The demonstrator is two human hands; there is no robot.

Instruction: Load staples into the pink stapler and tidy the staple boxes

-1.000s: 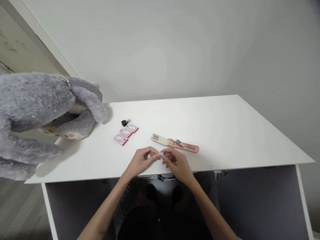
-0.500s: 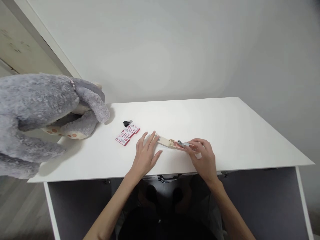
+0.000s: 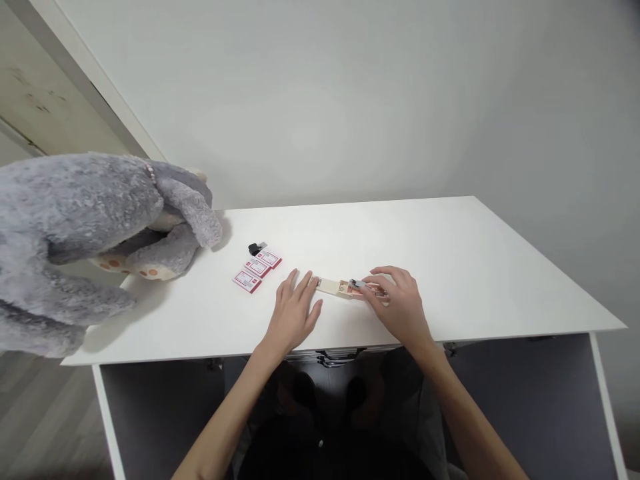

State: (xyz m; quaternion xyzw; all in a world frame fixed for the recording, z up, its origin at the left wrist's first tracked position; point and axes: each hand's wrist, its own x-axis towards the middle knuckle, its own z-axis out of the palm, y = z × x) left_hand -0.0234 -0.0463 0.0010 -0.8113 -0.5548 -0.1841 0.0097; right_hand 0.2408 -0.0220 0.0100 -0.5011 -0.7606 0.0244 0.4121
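Observation:
A cream stapler lies spread open on the desk, its pinkish inner part pointing right. My left hand lies with its fingers stretched apart, fingertips touching the stapler's left end. At the other end, my right hand has thumb and fingers closed around a silver metal part of the stapler. That part stands slightly raised above the pinkish section. The right fingertips partly hide it.
Left of the hands lie three small red-and-white boxes in a slanting row. Behind them sits a black and silver staple remover. A big grey plush toy leans over the left end of the white desk.
My right hand has shifted a little left and up, and the silver part has moved slightly left and looks lower. The left hand stays at the stapler's end. The view has shifted slightly.

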